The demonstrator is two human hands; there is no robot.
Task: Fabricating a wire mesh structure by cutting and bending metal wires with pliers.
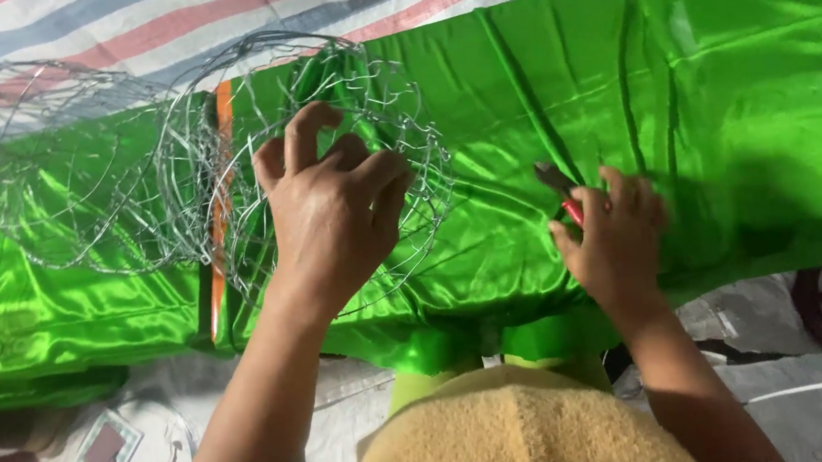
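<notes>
Green satin cloth (718, 81) spread over a striped tarp (160, 19), wire frames on it.

Left of the landmark orange strip (224, 169) lies a second wire frame (53, 165); just right of it the left hand (334, 213) grips a round wire frame (414, 160), fingers hooked through. Farther right, the right hand (617, 236) closes on red-handled pliers (560, 191) resting on the cloth.

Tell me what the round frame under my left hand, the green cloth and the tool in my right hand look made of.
Round frame: thin bare metal wire, silvery, bent into open loops. Green cloth: looks like satin or a similar synthetic, glossy, with bright highlights along soft folds. Tool in the right hand: grey metal jaws and a red, probably plastic-coated handle; mostly hidden. The left hand rests on the frame.
</notes>
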